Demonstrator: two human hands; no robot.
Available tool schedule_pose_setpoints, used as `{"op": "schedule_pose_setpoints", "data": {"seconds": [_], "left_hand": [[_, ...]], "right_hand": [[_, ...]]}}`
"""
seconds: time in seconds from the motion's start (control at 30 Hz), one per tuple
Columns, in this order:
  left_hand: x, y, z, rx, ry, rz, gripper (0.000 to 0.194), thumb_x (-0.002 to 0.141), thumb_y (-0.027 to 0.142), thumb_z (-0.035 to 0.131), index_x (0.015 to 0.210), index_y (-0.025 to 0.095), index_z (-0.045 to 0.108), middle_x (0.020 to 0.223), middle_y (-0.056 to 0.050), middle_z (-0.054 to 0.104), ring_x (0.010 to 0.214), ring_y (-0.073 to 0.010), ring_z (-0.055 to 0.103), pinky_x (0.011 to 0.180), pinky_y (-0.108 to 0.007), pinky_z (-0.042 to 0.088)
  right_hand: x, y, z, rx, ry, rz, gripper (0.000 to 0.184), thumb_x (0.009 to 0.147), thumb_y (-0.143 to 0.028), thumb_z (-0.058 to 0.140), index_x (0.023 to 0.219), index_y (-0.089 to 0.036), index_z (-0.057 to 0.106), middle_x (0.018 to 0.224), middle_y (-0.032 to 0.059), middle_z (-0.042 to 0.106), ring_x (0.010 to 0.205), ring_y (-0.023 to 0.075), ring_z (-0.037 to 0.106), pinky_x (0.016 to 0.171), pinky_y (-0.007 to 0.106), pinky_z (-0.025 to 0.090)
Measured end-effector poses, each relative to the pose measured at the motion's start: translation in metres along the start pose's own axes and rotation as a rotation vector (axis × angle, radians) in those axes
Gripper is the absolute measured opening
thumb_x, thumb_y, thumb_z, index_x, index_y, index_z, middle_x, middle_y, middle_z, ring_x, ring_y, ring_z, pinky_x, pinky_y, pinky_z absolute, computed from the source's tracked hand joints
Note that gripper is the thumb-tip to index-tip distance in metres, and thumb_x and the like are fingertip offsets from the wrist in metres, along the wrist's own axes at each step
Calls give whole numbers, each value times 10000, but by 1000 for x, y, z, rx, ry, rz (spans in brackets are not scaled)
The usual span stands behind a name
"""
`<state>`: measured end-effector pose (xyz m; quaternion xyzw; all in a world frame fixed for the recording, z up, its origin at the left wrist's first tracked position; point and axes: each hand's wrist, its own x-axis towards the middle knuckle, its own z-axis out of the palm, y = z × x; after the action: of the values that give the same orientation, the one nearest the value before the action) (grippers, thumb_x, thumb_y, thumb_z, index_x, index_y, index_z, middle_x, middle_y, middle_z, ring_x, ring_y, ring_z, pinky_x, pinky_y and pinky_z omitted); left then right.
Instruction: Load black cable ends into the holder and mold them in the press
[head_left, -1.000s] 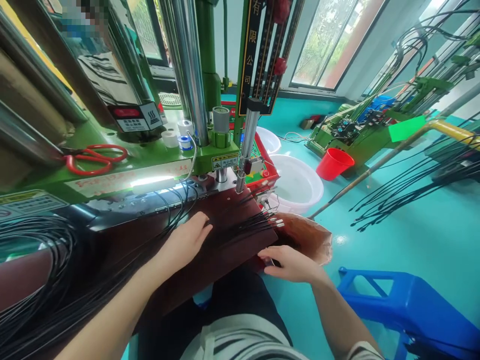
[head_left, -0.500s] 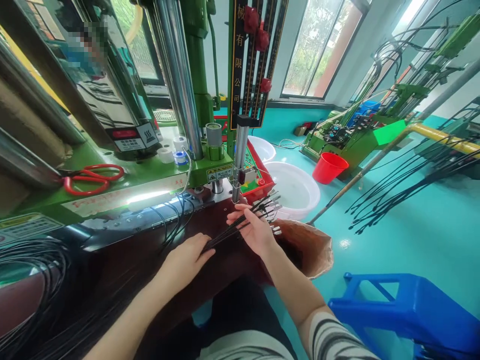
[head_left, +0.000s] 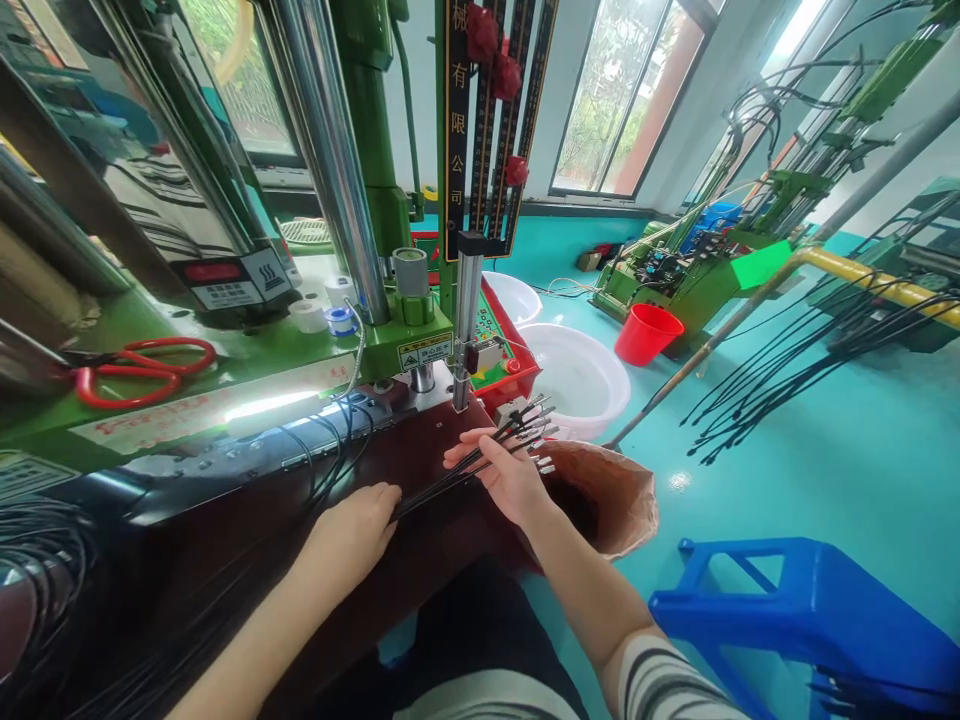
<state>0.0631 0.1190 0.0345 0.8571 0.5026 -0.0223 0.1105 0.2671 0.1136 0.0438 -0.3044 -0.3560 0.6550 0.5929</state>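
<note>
Black cables run in a slim bundle between our two hands, slanting up above the dark brown bench, and that's where all our attention sits. Our left hand has its fingers curled shut around the bundle at the lower end, back of the hand towards us. Up at the other end, our right hand has the strands between thumb and fingers, a narrow hold, fingertips pointing left behind the cables. Just past that grip, look, the pale metallic ends fan out, close to the rim of the open brown paper bag beside the bench. How tightly the right fingers press, we can't tell.

Over on our left, a thick loop of more cable lies near the bench's far end, while red-handled scissors rest on the green machine ahead of us. A blue-and-white roll stands on it too. Out to the right, we've got a white basin on the floor, a red bucket near it, and a blue stool closer in.
</note>
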Motion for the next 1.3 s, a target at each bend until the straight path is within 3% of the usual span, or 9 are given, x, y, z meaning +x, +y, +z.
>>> {"op": "schedule_pose_setpoints", "data": {"seconds": [0.2,0.43,0.57,0.67,0.77,0.9,1.0,1.17,1.3], "left_hand": [[-24,4,2,-19,201,-115,162,821,167,357,919,179,485,988,-95,641,841,-209,628,653,-279,452],[-59,33,11,-171,-103,60,315,865,229,244,998,202,528,801,-80,676,745,-222,642,646,-301,439],[-88,39,18,-342,-300,82,257,825,315,362,820,221,601,741,-74,659,721,-239,627,645,-311,425],[-94,42,22,-690,-382,103,271,721,333,542,971,243,599,826,-46,652,788,-220,602,704,-303,421],[-81,58,23,-1322,-282,82,393,684,382,606,1031,207,545,871,-42,622,742,-162,564,675,-269,429],[-57,88,26,-2097,-24,-166,293,762,480,514,776,191,468,468,63,408,393,-73,367,413,-211,356],[-46,100,28,-2246,-94,-256,287,772,476,512,757,198,445,367,107,263,306,-55,217,310,-176,225],[-34,100,25,-2181,-106,-265,275,787,420,516,713,157,483,416,55,417,342,-64,350,356,-200,313],[-27,101,20,-2190,-8,-307,263,765,396,546,740,137,509,468,42,454,391,-71,399,392,-213,336]], "right_hand": [[-5,8,-3,-86,-18,179,381,784,-468,535,915,-120,621,760,97,689,701,215,656,677,363,486],[-5,-23,6,17,-166,77,292,773,-380,571,982,-178,597,853,60,690,812,188,641,795,360,454],[-15,-26,19,-117,-432,216,295,786,-409,546,852,-137,640,761,73,682,736,195,639,768,382,468],[-27,-11,31,-285,-689,309,361,824,-432,491,920,-124,652,867,92,681,899,204,614,868,383,434],[-32,8,36,-425,-809,374,351,817,-426,500,997,-164,649,980,59,665,970,187,586,823,306,471],[-12,17,37,-324,-631,461,402,815,-420,495,1148,-206,562,1064,60,638,948,175,601,747,276,494],[16,3,41,-207,-561,331,416,833,-441,442,1191,-243,519,1203,59,565,1079,176,541,916,341,407],[44,-23,53,-730,-1082,297,480,830,-467,428,1216,-197,518,1261,57,523,1203,173,431,1012,312,292],[48,-19,54,-1058,-1282,159,441,784,-398,526,1164,-179,573,1238,75,544,1178,210,458,977,306,340]]}}
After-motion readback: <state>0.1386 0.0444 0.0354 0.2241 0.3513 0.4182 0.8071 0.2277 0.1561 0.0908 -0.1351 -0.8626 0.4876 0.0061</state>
